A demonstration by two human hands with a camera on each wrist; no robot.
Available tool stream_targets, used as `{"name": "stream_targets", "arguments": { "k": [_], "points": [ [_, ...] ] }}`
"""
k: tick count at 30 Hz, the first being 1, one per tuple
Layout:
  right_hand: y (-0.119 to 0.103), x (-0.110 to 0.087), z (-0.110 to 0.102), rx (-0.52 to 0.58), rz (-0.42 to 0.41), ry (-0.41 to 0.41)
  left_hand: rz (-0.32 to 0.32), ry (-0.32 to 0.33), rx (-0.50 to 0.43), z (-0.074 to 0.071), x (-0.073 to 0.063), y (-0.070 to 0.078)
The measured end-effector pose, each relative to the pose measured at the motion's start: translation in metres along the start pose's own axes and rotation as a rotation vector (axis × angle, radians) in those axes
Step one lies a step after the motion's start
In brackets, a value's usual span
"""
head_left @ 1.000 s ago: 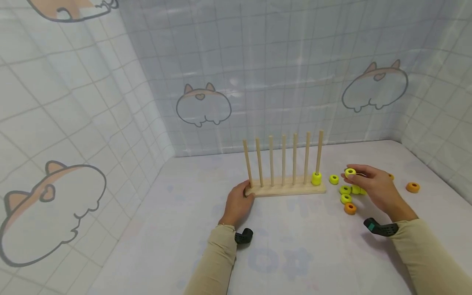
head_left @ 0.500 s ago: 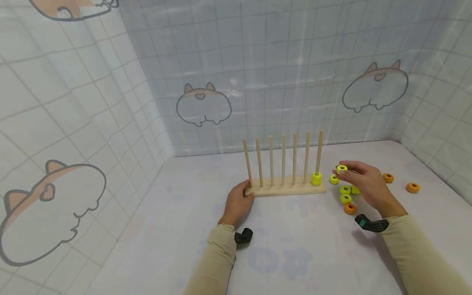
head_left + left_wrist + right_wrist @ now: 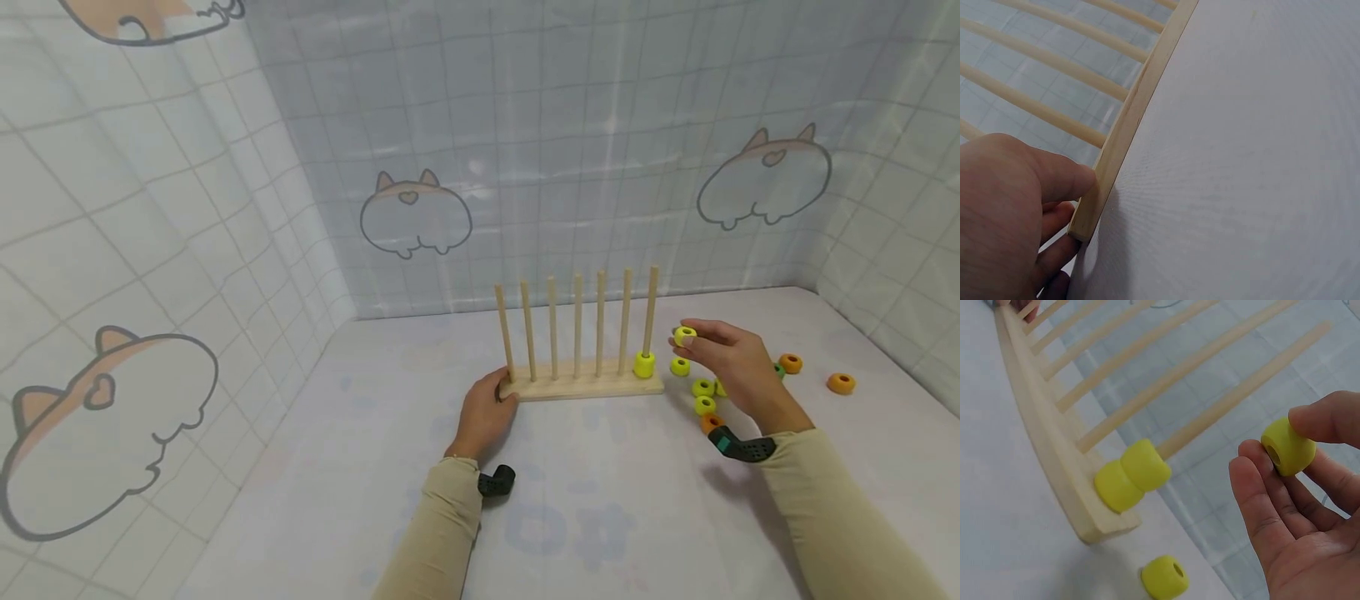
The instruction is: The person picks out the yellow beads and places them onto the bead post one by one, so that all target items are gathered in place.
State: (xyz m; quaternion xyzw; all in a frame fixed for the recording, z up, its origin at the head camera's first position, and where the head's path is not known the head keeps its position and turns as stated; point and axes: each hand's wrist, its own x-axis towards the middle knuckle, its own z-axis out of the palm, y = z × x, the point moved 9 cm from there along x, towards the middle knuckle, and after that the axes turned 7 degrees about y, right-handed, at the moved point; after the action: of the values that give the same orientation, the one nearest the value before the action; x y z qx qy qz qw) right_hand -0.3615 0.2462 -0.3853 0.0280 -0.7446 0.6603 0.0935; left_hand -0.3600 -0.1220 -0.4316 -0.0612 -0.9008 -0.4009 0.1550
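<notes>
A wooden rack (image 3: 555, 386) with several upright pegs stands on the table. My left hand (image 3: 483, 417) grips the left end of its base, thumb on the front edge in the left wrist view. Two yellow beads (image 3: 1132, 475) sit stacked at the foot of the rightmost peg (image 3: 650, 312). Between thumb and fingers, my right hand (image 3: 731, 362) pinches another yellow bead (image 3: 1288, 445), its hole showing. That bead is held in the air just right of the rightmost peg, apart from it.
Loose yellow beads (image 3: 703, 387) lie below the right hand, one yellow bead (image 3: 1165, 577) close to the rack's end. Orange beads (image 3: 841, 383) lie farther right, with a green bead (image 3: 779, 371) partly hidden behind the hand. A tile-patterned sheet (image 3: 525, 167) hangs behind the table.
My right hand has moved left and slightly up with the yellow bead, closer to the rightmost peg. A green bead has come into sight behind it. The left hand and rack have stayed put.
</notes>
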Motion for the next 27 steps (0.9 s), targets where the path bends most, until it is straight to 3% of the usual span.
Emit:
{"name": "stream_targets", "arguments": {
  "k": [10, 22, 27],
  "points": [
    [-0.02, 0.002, 0.012, 0.311, -0.034, -0.003, -0.012, 0.0, -0.002, 0.001, 0.0, -0.002],
    [-0.033, 0.004, 0.017, 0.317, -0.059, -0.01, -0.009, -0.003, -0.006, 0.001, 0.0, -0.001],
    [-0.035, 0.008, 0.016, 0.258, -0.068, -0.001, -0.01, -0.004, -0.006, 0.001, 0.0, -0.002]
  ]
}}
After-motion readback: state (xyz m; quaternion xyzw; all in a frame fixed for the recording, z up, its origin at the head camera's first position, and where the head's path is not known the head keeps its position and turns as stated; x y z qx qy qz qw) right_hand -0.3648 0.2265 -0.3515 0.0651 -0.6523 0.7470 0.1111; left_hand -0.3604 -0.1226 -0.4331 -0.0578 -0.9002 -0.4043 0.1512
